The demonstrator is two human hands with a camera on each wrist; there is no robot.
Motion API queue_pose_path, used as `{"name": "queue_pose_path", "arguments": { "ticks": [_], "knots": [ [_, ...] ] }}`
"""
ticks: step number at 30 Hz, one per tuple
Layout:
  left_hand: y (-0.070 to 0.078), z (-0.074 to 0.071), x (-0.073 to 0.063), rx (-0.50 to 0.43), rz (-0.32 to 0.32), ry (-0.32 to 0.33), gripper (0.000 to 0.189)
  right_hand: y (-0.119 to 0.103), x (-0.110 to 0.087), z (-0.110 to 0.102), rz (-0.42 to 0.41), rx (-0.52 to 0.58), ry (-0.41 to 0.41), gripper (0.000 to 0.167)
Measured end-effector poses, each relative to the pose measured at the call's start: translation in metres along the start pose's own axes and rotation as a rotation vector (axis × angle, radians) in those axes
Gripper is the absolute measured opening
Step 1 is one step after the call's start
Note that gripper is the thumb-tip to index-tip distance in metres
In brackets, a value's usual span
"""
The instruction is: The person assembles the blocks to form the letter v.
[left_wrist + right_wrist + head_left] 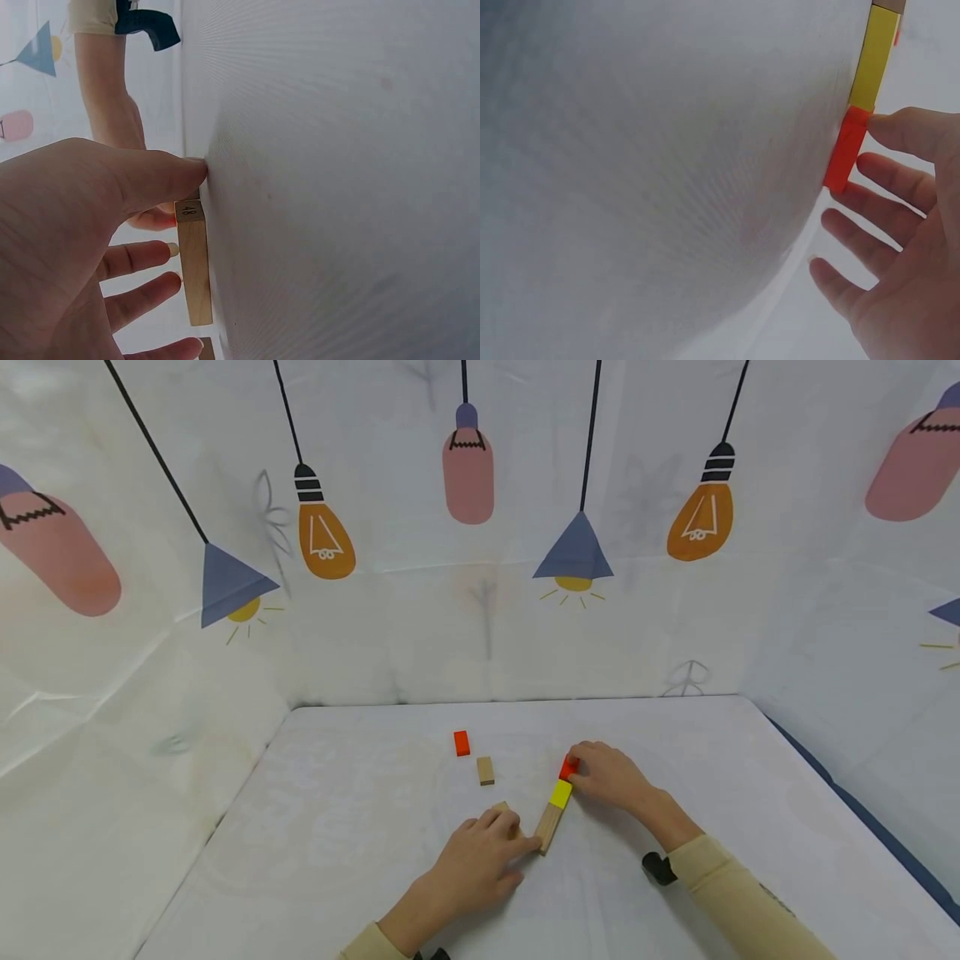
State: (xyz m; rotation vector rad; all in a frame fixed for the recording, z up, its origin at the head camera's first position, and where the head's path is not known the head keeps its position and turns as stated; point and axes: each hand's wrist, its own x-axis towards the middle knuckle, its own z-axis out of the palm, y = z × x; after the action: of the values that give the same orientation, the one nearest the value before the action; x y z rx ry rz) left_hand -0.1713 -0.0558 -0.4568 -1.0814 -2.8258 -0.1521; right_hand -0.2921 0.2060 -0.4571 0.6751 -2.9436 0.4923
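Observation:
A slanted row of small blocks lies on the table, with plain wooden pieces (550, 827) at its near end, a yellow block (560, 794) after them and a red block (567, 769) at the far end. The right hand (611, 777) pinches the red block between thumb and fingertips, its other fingers spread. At the near end, the left hand (480, 860) touches the row with its thumb. Its other fingers reach over a separate wooden block (195, 270) marked 48, partly hidden by this hand in the head view.
Farther back on the white table (360, 777) lie another red block (461, 743) and a wooden block (486, 771). A white sheet (405, 635) printed with lamps hangs behind and along the sides. Dark straps show at both wrists.

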Motion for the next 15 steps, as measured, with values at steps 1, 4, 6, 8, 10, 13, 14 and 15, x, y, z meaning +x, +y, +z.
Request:
{"name": "queue_pose_path", "arguments": {
  "ticks": [1,4,6,8,10,13,14,15],
  "knots": [
    [0.0000,0.0000,0.0000,-0.001,0.000,0.001,0.045,0.0001,0.0002,-0.0001,-0.004,-0.001,0.001,0.013],
    [-0.0002,0.0002,0.0000,0.000,0.002,0.003,0.045,0.0003,0.0001,-0.0003,-0.008,-0.004,0.004,0.013],
    [-0.0004,0.0007,0.0000,-0.001,0.003,0.004,0.045,0.0002,0.0000,-0.0002,-0.007,-0.009,0.003,0.014],
    [-0.0007,0.0013,0.0000,-0.003,0.003,0.005,0.044,-0.0005,-0.0005,-0.0005,-0.002,-0.009,0.001,0.015],
    [-0.0013,0.0026,-0.0002,-0.005,0.006,0.011,0.044,-0.0016,-0.0010,-0.0013,-0.005,-0.006,0.000,0.015],
    [-0.0020,0.0041,-0.0003,-0.002,0.009,0.020,0.043,-0.0031,-0.0018,-0.0028,-0.008,-0.001,-0.002,0.015],
    [-0.0022,0.0047,-0.0003,-0.002,0.010,0.023,0.043,-0.0034,-0.0019,-0.0032,-0.010,0.001,-0.002,0.015],
    [-0.0025,0.0052,-0.0002,0.000,0.011,0.025,0.043,-0.0036,-0.0020,-0.0036,-0.013,0.001,-0.001,0.014]
  ]
}}
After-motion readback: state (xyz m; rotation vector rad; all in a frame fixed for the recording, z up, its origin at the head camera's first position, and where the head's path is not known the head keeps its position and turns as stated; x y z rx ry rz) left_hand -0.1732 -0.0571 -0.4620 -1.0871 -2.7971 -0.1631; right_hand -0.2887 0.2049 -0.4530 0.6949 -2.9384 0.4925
